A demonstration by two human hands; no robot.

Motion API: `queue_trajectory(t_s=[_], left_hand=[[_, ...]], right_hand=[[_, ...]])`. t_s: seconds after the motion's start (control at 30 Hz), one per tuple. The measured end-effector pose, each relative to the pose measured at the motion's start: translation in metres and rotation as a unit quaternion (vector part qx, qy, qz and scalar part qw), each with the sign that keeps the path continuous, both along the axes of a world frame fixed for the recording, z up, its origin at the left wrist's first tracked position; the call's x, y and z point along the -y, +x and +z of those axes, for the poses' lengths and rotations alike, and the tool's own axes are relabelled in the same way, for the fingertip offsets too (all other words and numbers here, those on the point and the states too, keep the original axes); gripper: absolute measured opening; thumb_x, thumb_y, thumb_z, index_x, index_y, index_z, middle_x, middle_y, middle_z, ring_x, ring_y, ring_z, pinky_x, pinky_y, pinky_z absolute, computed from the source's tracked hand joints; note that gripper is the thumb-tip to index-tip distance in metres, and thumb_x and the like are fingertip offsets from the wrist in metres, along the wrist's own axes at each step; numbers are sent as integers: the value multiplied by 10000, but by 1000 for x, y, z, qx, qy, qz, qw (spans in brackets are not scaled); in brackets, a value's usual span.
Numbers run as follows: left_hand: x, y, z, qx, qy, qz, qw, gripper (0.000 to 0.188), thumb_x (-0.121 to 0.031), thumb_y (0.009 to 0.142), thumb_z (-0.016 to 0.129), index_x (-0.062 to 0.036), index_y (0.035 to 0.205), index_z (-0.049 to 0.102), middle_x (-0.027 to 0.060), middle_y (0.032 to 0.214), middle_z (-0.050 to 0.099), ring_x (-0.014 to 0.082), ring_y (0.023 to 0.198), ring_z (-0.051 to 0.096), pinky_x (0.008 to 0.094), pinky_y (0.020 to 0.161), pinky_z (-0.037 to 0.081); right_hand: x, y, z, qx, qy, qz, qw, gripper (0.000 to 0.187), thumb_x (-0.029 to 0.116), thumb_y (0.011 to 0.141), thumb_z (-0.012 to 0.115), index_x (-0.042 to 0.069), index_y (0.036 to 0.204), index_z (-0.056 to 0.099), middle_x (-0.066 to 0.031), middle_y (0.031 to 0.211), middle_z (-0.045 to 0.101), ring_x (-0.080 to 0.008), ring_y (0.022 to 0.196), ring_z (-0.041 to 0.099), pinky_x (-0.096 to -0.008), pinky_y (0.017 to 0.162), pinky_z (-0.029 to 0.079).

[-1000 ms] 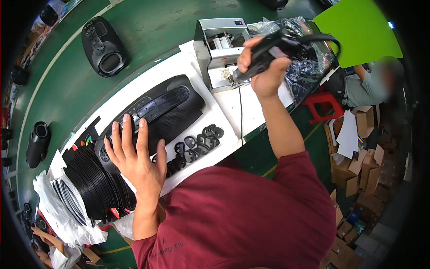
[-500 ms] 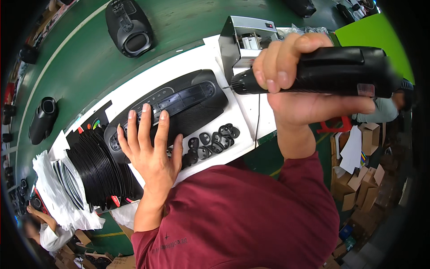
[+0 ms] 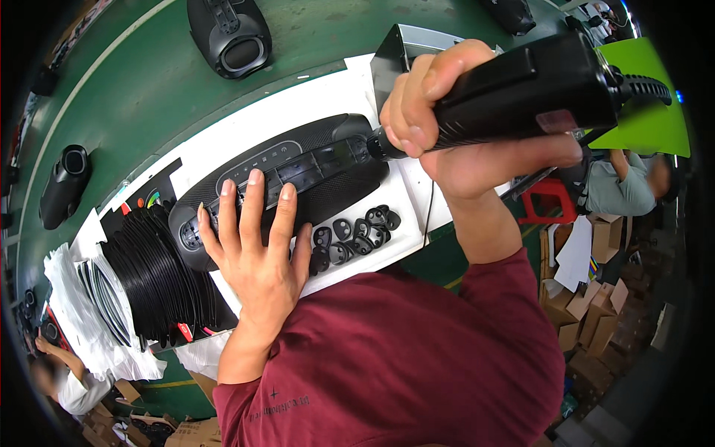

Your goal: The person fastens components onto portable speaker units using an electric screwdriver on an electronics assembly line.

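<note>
A black oval portable speaker (image 3: 344, 135) lies on its side in front of me, its long recessed panel facing up. My left hand (image 3: 261, 272) rests flat on its left part, fingers spread over the panel's edge. In my right hand (image 3: 469, 171) is a black electric screwdriver (image 3: 521, 93), fingers wrapped round its body. Its nose meets the right end of the speaker's panel; the bit and any screw there are hidden. Several small black rounded caps (image 3: 362, 229) with holes lie just nearer to me than the speaker.
Stacked black rings (image 3: 153, 261) and white plastic wrap (image 3: 71, 316) sit at the left. A metal device (image 3: 387, 63) stands behind my right hand. Other speakers (image 3: 242, 52) rest on the green surface beyond. At right are a red stool (image 3: 547, 197), cardboard boxes (image 3: 596, 320) and a seated person (image 3: 622, 186).
My right hand has brought the screwdriver left and down, from just off the speaker's right end onto its panel. My left hand stays spread on the speaker.
</note>
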State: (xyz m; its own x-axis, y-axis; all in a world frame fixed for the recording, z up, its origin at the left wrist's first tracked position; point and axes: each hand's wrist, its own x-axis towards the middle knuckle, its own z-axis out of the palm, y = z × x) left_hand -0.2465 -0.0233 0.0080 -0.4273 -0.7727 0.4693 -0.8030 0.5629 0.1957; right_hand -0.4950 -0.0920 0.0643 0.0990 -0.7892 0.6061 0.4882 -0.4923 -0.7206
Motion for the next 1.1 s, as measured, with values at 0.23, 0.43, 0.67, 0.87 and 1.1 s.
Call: queue_trajectory(t_s=[0.23,0.43,0.67,0.87,1.1], left_hand=[[-3,-8,1,12,-17,-6,1000,662,-194,756,804,-154,1382,591,144,1505,492,384,1417,414,574,1177,241],[-2,-5,0,-25,-12,1,1000,653,-196,763,806,-162,1381,597,148,1507,491,391,1408,417,597,1168,224],[-4,-5,4,1,-24,7,1000,682,-180,798,770,-145,1436,533,158,1528,468,378,1442,391,570,1187,234],[-2,-6,1,-38,-12,-1,999,688,-203,753,815,-167,1400,584,139,1514,484,386,1415,411,599,1169,218],[-4,7,6,-32,1,2,999,685,-233,762,805,-177,1407,582,133,1524,468,380,1416,399,614,1158,228]], right_hand=[[-24,11,27,-127,183,-136,965,1202,1071,489,370,-9,982,552,-70,604,521,-149,500,478,-295,473,415],[-21,-42,1,27,-71,-21,997,1342,1029,637,349,-90,1369,467,-80,729,580,-183,605,522,-333,550,442],[-42,-86,-38,-80,97,-321,939,1038,932,752,437,-16,1151,576,-58,707,532,-158,600,497,-303,581,420],[-39,-89,-46,-101,136,-273,947,939,898,782,471,2,1045,569,-50,690,531,-148,583,498,-294,567,418],[-44,-45,11,31,42,-102,993,1012,968,695,456,66,1126,616,-18,670,534,-141,546,487,-312,560,411]])
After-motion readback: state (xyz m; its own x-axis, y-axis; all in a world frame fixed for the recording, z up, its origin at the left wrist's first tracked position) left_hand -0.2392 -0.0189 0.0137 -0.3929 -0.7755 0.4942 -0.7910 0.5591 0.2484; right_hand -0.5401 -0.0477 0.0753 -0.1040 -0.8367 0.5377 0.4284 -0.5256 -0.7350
